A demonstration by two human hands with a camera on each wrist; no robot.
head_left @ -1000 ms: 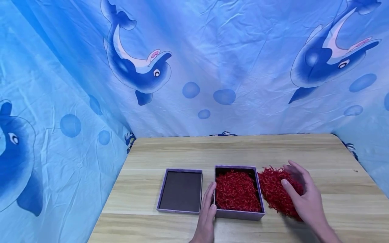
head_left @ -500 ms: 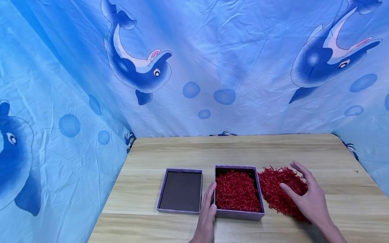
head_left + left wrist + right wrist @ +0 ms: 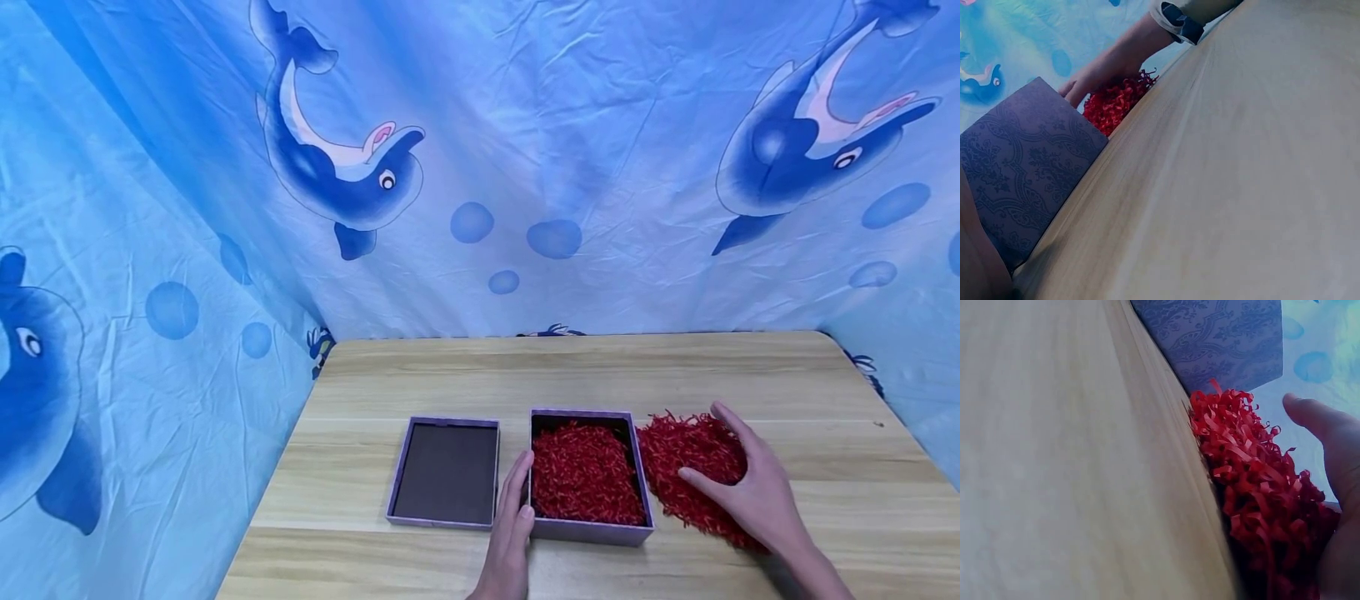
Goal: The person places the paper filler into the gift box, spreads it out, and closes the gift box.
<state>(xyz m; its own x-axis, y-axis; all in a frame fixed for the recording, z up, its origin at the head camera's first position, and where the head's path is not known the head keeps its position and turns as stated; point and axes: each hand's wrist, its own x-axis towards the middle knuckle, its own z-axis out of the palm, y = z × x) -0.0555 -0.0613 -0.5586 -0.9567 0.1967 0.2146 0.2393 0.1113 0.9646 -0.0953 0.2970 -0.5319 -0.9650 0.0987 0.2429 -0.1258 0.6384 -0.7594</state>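
Observation:
A purple patterned box (image 3: 592, 531) stands on the table in the head view, filled with red shredded paper (image 3: 585, 471). Against its left side rests my left hand (image 3: 510, 533), fingers straight. Right of the box lies a loose heap of red shredded paper (image 3: 686, 467). My right hand (image 3: 757, 492) is at the heap's right side, thumb and fingers spread wide apart over it; some fingers are hidden. In the right wrist view, the thumb (image 3: 1316, 415) is raised clear of the paper strips (image 3: 1254, 469), and the palm side meets the heap.
A shallow purple tray-like lid (image 3: 446, 475) with a dark inside lies left of the box, close to my left hand. The wooden table (image 3: 570, 371) backs onto a blue dolphin-print sheet (image 3: 600, 167). A small dark speck (image 3: 878, 422) is on the table at the right.
My right hand shifts slightly right and its fingers spread, then it comes back left and lower over the heap. My left hand and the box stay in place.

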